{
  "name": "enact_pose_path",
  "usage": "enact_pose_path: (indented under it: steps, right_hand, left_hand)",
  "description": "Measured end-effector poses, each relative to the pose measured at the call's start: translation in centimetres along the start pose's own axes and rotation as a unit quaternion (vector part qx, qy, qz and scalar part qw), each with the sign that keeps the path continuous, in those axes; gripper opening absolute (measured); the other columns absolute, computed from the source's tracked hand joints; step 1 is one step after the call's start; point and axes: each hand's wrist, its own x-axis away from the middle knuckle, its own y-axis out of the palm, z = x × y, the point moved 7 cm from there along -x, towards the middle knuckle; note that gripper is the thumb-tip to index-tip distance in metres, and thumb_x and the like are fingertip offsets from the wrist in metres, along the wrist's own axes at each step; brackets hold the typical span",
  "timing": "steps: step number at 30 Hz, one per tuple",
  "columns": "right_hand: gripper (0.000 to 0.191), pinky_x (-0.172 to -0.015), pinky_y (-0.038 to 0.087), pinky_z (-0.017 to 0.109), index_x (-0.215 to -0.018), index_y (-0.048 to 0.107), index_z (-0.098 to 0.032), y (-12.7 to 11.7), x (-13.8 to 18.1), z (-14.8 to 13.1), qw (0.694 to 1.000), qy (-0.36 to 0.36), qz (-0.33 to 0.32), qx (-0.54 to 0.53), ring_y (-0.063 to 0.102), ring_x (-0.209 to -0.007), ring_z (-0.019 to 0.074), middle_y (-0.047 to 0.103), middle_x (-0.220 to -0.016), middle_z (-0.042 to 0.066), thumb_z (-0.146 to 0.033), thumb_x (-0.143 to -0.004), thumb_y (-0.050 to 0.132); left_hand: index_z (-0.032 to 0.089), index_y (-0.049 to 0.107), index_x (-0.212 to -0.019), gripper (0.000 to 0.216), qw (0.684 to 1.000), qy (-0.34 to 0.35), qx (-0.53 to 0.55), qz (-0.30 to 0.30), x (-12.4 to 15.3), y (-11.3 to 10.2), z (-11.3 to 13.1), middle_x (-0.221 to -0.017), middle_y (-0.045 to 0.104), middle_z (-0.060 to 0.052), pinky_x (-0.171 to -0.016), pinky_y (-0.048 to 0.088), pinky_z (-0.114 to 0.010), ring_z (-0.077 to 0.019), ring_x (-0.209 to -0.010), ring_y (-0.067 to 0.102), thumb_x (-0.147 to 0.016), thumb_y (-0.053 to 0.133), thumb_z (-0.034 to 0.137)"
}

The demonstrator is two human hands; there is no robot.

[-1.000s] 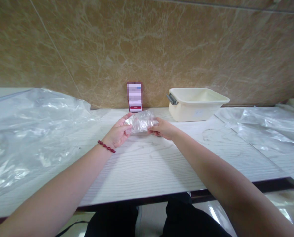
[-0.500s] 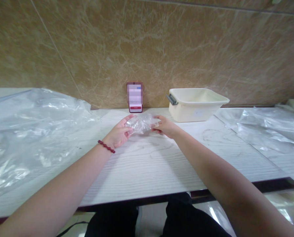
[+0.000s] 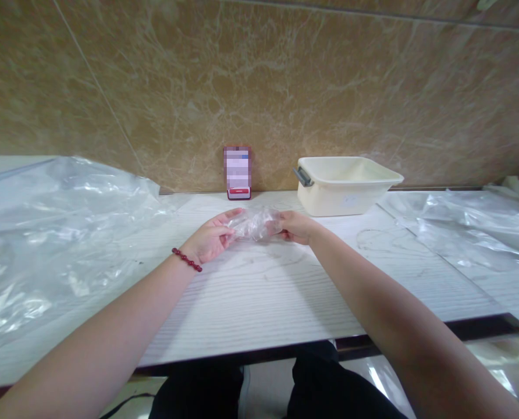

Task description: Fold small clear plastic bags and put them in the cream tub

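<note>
A small crumpled clear plastic bag (image 3: 256, 224) is stretched between my two hands, just above the white wood-grain table (image 3: 259, 297). My left hand (image 3: 211, 237) pinches its left end between thumb and fingers; a dark red bead bracelet (image 3: 187, 259) circles that wrist. At the bag's right end, my right hand (image 3: 295, 227) is closed on the plastic, with some fingertips hidden behind or inside it. Whether the bag holds anything cannot be made out.
A phone (image 3: 238, 173) leans upright against the brown marbled wall (image 3: 259, 87). Right of it stands a cream plastic tub (image 3: 349, 195) with a grey latch. Large clear plastic sheeting (image 3: 67, 233) covers the table's left, and more plastic (image 3: 473, 224) lies at the right.
The bag has been reshaped, looking more bunched and narrower at its left end. Both hands have shifted slightly toward me, still gripping it.
</note>
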Motion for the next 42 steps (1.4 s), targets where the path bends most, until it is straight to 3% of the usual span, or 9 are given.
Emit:
enact_pose_path:
  steps: [8, 14, 18, 23, 29, 36, 42]
  right_hand:
    - [0.017, -0.031, 0.018, 0.013, -0.068, 0.052, -0.013, -0.3, -0.1, 0.6, 0.996, 0.038, -0.024, 0.077, 0.034, -0.039, 0.0013, 0.051, -0.056, 0.0, -0.028, -0.066, 0.059]
    - [0.017, -0.031, 0.013, 0.016, -0.06, 0.048, -0.014, -1.5, -0.2, 0.6, 0.981, 0.035, 0.023, 0.19, 0.023, -0.033, 0.0014, 0.033, -0.041, -0.007, -0.027, -0.065, 0.059]
    - [0.015, -0.032, 0.016, 0.017, -0.059, 0.05, -0.014, -1.6, -0.1, 0.1, 0.973, 0.005, 0.025, 0.229, 0.027, -0.035, 0.0016, 0.038, -0.043, -0.006, -0.024, -0.062, 0.06]
    - [0.009, -0.03, 0.014, 0.017, -0.069, 0.053, -0.015, -1.3, 0.2, 0.7, 0.974, 0.054, -0.009, 0.218, 0.027, -0.031, 0.0017, 0.045, -0.044, -0.005, -0.023, -0.066, 0.056]
    - [0.021, -0.028, 0.012, 0.015, -0.061, 0.053, -0.013, -1.0, 0.4, 1.4, 0.965, 0.119, -0.041, 0.229, 0.027, -0.029, 0.0007, 0.042, -0.04, -0.004, -0.033, -0.065, 0.059]
    - [0.024, -0.027, 0.014, 0.014, -0.058, 0.053, -0.012, -0.9, 0.7, 1.4, 0.964, 0.137, -0.045, 0.224, 0.032, -0.031, 0.0013, 0.044, -0.04, -0.003, -0.034, -0.064, 0.06]
    - [0.022, -0.027, 0.017, 0.013, -0.061, 0.052, -0.013, -0.9, 0.7, 1.4, 0.957, 0.136, -0.052, 0.252, 0.035, -0.032, 0.0011, 0.047, -0.044, -0.004, -0.033, -0.067, 0.058]
  left_hand:
    - [0.019, 0.054, -0.104, 0.05, 1.0, -0.015, -0.013, -0.023, 0.3, 0.4, -0.1, -0.108, 0.054, -0.004, -0.057, 0.046, -0.015, -0.0055, -0.062, 0.055, -0.062, 0.043, -0.007]
    - [0.017, 0.047, -0.111, 0.058, 0.997, -0.056, -0.048, 0.005, 0.3, 0.2, -0.5, -0.094, 0.059, -0.006, -0.067, 0.046, -0.019, -0.0093, -0.072, 0.058, -0.06, 0.042, -0.01]
    - [0.017, 0.047, -0.111, 0.06, 0.996, -0.067, -0.054, -0.015, 0.4, 0.4, -0.6, -0.098, 0.059, -0.006, -0.073, 0.046, -0.024, -0.013, -0.08, 0.058, -0.058, 0.042, -0.011]
    - [0.018, 0.044, -0.112, 0.063, 0.994, -0.083, -0.075, -0.019, 0.3, 0.0, -1.0, -0.099, 0.058, -0.007, -0.072, 0.046, -0.025, -0.0137, -0.078, 0.059, -0.057, 0.043, -0.01]
    - [0.016, 0.047, -0.108, 0.059, 0.986, -0.091, -0.138, 0.035, 0.1, -1.2, -1.3, -0.1, 0.056, -0.008, -0.073, 0.044, -0.025, -0.012, -0.078, 0.057, -0.055, 0.046, -0.009]
    - [0.012, 0.056, -0.09, 0.036, 0.963, -0.084, -0.243, 0.081, -0.1, -1.8, -0.9, -0.064, 0.058, -0.001, -0.055, 0.041, -0.019, -0.0074, -0.054, 0.052, -0.058, 0.05, -0.003]
    - [0.011, 0.05, -0.093, 0.029, 0.961, -0.077, -0.235, 0.125, -0.1, -2.3, -0.5, -0.08, 0.059, -0.005, -0.06, 0.043, -0.021, -0.0088, -0.063, 0.055, -0.065, 0.049, 0.004]
